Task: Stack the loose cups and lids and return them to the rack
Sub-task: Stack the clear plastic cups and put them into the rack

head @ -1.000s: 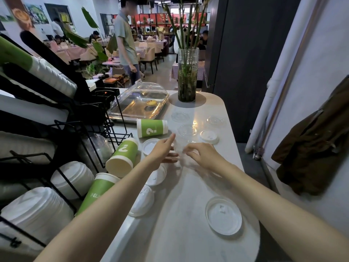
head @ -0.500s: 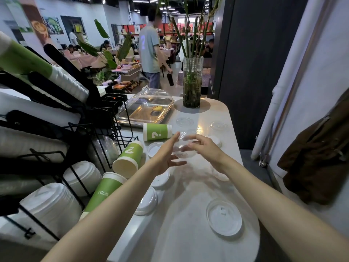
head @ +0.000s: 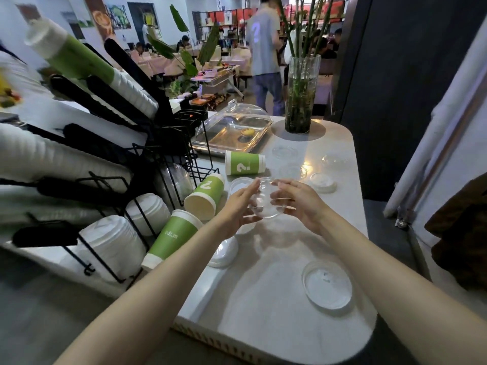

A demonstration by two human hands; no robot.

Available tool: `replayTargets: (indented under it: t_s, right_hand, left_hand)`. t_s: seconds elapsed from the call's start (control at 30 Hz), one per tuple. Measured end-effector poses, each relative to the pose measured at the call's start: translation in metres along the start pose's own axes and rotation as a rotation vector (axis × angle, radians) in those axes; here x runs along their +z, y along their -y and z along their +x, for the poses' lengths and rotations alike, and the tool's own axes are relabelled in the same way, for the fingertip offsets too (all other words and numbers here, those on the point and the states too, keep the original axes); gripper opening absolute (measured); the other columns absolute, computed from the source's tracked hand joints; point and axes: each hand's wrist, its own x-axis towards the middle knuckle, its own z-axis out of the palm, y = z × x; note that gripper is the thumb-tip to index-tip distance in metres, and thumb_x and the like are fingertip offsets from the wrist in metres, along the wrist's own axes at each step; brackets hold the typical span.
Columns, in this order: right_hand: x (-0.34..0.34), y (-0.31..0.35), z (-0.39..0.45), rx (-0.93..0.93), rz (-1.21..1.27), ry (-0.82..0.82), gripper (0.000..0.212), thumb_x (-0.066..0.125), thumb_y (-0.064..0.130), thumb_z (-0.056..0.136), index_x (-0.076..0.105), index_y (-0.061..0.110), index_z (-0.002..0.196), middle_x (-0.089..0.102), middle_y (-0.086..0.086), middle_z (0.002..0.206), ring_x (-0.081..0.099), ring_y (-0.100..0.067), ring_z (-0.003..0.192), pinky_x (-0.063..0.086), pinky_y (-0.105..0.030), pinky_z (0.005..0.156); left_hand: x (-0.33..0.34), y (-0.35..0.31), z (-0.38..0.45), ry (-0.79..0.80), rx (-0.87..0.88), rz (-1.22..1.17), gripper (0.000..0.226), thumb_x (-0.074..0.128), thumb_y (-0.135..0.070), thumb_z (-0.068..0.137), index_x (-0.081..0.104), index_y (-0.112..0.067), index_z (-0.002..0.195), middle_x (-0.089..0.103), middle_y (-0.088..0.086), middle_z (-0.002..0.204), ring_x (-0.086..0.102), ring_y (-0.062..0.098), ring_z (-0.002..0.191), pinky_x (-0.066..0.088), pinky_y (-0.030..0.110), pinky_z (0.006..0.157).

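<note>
Above the middle of the white bench point(head: 263, 299), left hand point(head: 237, 206) and right hand point(head: 300, 204) each grip the clear domed plastic lid point(head: 266, 206); squeeze lightly, keeping it level for nesting.

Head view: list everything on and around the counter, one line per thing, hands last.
green paper cups: three, green and white, lying by the rack
white lids: several loose on the counter
clear lids: a few flat at the far end
held clear lid: one, between both hands
rack: black wire, left, holding stacks
covered tray: clear dome, far
vase: glass, green stems
left hand: grips the lid
right hand: grips the lid
</note>
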Motion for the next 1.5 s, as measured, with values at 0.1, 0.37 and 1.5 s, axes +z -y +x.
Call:
replayTargets:
  t_s: [0.1, 0.37, 1.5]
  right_hand:
    - [0.006, -0.006, 0.001, 0.021, 0.038, 0.06, 0.022, 0.064, 0.029, 0.096, 0.071, 0.017, 0.113, 0.072, 0.003, 0.082, 0.066, -0.015, 0.078, 0.047, -0.028, 0.071]
    - [0.046, -0.005, 0.011, 0.115, 0.178, 0.349, 0.026, 0.069, 0.023, 0.089, 0.072, 0.021, 0.115, 0.068, 0.006, 0.086, 0.064, -0.007, 0.073, 0.045, -0.024, 0.067]
    - [0.2, 0.058, 0.107, -0.043, 0.298, 0.27, 0.027, 0.051, 0.009, 0.103, 0.058, 0.011, 0.129, 0.06, -0.005, 0.091, 0.054, -0.014, 0.078, 0.048, -0.024, 0.068]
  left_hand:
    - [-0.008, -0.001, -0.011, -0.094, 0.009, 0.024, 0.057, 0.064, -0.068, 0.088, 0.071, -0.018, 0.115, 0.063, -0.007, 0.063, 0.061, 0.014, 0.064, 0.06, 0.034, 0.071]
    - [-0.052, -0.019, -0.042, -0.342, 0.139, 0.174, 0.069, 0.056, -0.081, 0.083, 0.074, -0.02, 0.11, 0.067, 0.004, 0.084, 0.06, 0.02, 0.073, 0.05, 0.033, 0.073]
    - [-0.109, -0.015, -0.126, -0.376, 0.386, 0.399, 0.034, 0.057, -0.037, 0.104, 0.065, -0.024, 0.134, 0.067, -0.01, 0.128, 0.063, 0.003, 0.117, 0.053, 0.039, 0.106]
